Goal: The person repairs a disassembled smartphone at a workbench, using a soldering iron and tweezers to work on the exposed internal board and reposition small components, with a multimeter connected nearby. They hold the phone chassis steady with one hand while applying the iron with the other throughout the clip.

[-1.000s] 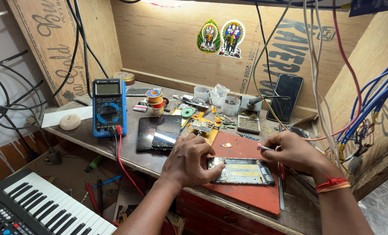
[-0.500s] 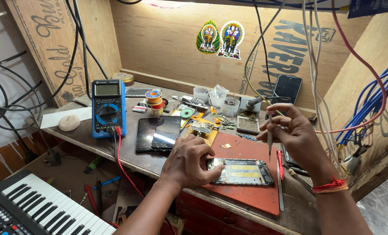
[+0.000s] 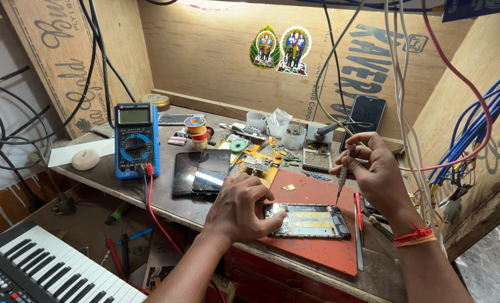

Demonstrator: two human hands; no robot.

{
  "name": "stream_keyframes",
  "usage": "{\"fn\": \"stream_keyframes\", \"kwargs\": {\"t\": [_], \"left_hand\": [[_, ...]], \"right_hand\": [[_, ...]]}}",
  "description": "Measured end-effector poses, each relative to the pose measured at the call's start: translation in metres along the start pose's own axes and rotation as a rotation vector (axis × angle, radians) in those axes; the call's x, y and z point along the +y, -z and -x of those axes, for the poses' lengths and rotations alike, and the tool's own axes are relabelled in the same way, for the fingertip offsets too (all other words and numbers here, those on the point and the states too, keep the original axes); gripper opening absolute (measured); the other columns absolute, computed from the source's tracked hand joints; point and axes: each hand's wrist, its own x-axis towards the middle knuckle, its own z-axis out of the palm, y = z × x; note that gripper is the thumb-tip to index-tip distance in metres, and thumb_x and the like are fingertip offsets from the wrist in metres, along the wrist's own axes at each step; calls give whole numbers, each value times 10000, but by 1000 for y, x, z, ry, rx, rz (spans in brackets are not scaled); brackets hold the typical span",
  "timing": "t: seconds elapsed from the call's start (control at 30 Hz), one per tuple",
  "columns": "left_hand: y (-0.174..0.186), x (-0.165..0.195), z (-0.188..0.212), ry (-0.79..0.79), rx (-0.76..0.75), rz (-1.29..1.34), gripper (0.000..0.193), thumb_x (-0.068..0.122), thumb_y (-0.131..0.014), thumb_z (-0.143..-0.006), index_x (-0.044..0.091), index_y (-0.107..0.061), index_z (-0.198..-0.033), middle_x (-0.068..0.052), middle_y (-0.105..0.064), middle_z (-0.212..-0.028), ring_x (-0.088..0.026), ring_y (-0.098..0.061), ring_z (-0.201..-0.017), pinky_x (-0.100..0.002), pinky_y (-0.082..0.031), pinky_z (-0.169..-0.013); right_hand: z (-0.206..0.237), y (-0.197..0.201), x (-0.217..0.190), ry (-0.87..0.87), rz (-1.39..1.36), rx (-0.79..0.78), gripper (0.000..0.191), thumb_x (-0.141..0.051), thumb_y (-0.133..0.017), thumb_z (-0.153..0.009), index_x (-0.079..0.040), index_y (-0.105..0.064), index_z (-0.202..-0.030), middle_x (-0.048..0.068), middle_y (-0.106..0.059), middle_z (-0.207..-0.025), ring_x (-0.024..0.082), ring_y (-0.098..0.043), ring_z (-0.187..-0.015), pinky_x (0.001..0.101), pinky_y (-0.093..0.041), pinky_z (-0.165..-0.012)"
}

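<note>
The opened phone (image 3: 311, 220) lies flat on the red mat (image 3: 317, 249) at the bench's front edge (its back cover is off, showing the inner plate). The left hand (image 3: 241, 210), at nine o'clock from it, presses down on its left end with curled fingers. The right hand (image 3: 373, 168), at one o'clock, pinches a thin screwdriver (image 3: 342, 177) upright, tip just above the phone's right end. A blue multimeter (image 3: 136, 140) stands well off at ten o'clock.
</note>
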Motion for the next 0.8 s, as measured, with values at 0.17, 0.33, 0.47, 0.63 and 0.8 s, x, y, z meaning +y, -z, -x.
{"fn": "stream_keyframes", "kwargs": {"t": [0.17,0.33,0.47,0.63,0.8], "left_hand": [[0,0,0,1,-2,-4,341,482,-786,-734,145,-755,-775,-16,-656,-762,-179,-629,-856,-344,-440,-924],[0,0,0,-17,15,-3,344,479,-791,-730,140,-754,-772,-18,-657,-766,-185,-631,-862,-350,-440,-913],[-1,-1,0,-24,19,0,347,481,-794,-728,139,-752,-771,-18,-658,-768,-185,-633,-860,-352,-442,-909],[0,-1,0,-6,-3,-8,348,489,-785,-732,144,-750,-769,-14,-656,-763,-177,-628,-846,-345,-447,-890],[0,0,0,-3,-7,-6,343,487,-780,-736,146,-751,-765,-8,-649,-748,-172,-621,-833,-337,-446,-889]], "right_hand": [[0,0,1,-27,0,3,214,8,-553,-980,-30,-495,-1182,162,-674,-965,247,-768,-879,334,-641,-713],[-1,-1,2,-16,14,-2,213,4,-553,-982,-26,-496,-1185,166,-677,-964,246,-771,-880,331,-637,-708],[-1,-2,2,-24,20,-6,221,-1,-553,-981,-25,-492,-1192,170,-679,-973,248,-771,-878,328,-635,-706],[0,-2,-2,-32,45,-3,224,-13,-559,-980,-24,-496,-1195,177,-687,-979,247,-776,-877,323,-638,-705],[2,-2,-4,-38,66,3,256,-24,-612,-955,-18,-517,-1193,189,-711,-985,240,-775,-875,325,-641,-697]]}}
